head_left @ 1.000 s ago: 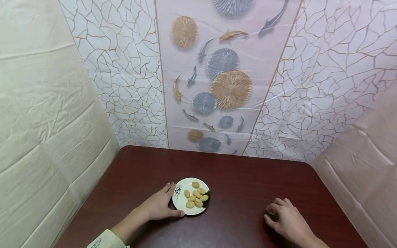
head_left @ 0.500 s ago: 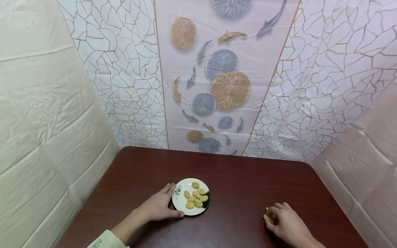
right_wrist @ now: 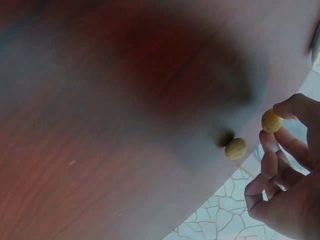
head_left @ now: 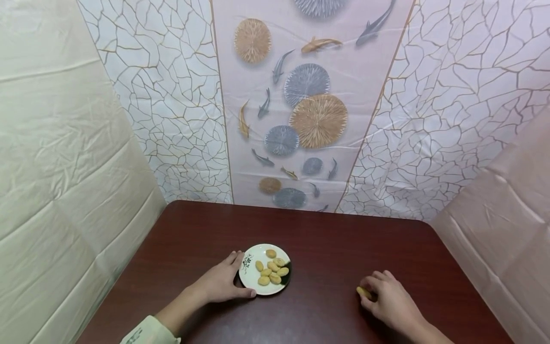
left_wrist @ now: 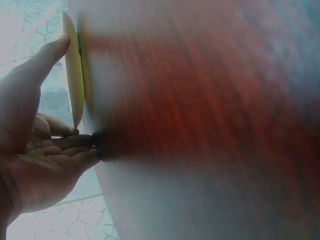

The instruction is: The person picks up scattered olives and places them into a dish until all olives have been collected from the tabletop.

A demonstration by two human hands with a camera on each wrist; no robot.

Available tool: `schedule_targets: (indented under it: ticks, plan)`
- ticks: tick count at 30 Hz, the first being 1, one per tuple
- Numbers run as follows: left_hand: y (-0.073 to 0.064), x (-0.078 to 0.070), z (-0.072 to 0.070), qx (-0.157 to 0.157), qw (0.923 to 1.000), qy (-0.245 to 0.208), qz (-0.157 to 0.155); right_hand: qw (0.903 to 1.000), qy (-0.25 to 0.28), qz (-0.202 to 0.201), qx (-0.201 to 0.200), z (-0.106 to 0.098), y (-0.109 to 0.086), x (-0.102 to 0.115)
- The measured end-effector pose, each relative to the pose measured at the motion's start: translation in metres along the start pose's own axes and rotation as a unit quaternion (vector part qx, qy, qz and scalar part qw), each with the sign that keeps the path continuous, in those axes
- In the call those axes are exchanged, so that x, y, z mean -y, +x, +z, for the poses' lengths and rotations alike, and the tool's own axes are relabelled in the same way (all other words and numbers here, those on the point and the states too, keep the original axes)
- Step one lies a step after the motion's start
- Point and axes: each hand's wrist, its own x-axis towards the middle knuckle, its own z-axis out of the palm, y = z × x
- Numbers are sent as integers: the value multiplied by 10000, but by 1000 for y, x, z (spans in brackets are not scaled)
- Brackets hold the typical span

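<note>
In the head view a small white plate (head_left: pixel 253 282) with a dark patch at its right edge bears several yellow oval pieces (head_left: pixel 275 277) like dried fruit. My left hand (head_left: pixel 221 282) holds the plate's left side, thumb on the near rim and fingers along the far-left rim. The left wrist view shows the plate (left_wrist: pixel 75 75) edge-on, beside the thumb. Off to the right, my right hand (head_left: pixel 393 301) pinches one yellow oval piece (right_wrist: pixel 271 121) between thumb and index finger. Another yellow oval piece (right_wrist: pixel 235 148) lies on the table below it.
The dark red-brown table (head_left: pixel 326 248) has rounded far corners. A patterned cloth (head_left: pixel 283 110) with fish and round leaf shapes hangs behind it. Plain pale cloth walls (head_left: pixel 73 191) stand on both sides.
My right hand has moved a little leftward, and the yellow oval piece now shows past its fingertips. The left hand and the plate have stayed in place.
</note>
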Motion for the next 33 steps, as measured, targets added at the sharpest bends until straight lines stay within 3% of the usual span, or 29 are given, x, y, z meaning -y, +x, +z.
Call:
schedule_targets:
  ticks: [4, 11, 28, 33]
  plan:
    - [0, 0, -1, -5, 10000, 10, 11, 10000, 17, -42, -71, 2, 9, 7]
    - [0, 0, -2, -27, 10000, 56, -9, 9998, 126, 110, 143, 3, 24, 22]
    - [-1, -4, -2, -171, 9998, -29, -2, 9973, 493, -527, -107, 19, 51, 54]
    - [0, -4, -3, -154, 9999, -28, -44, 9970, 537, -549, 34, 21, 62, 64]
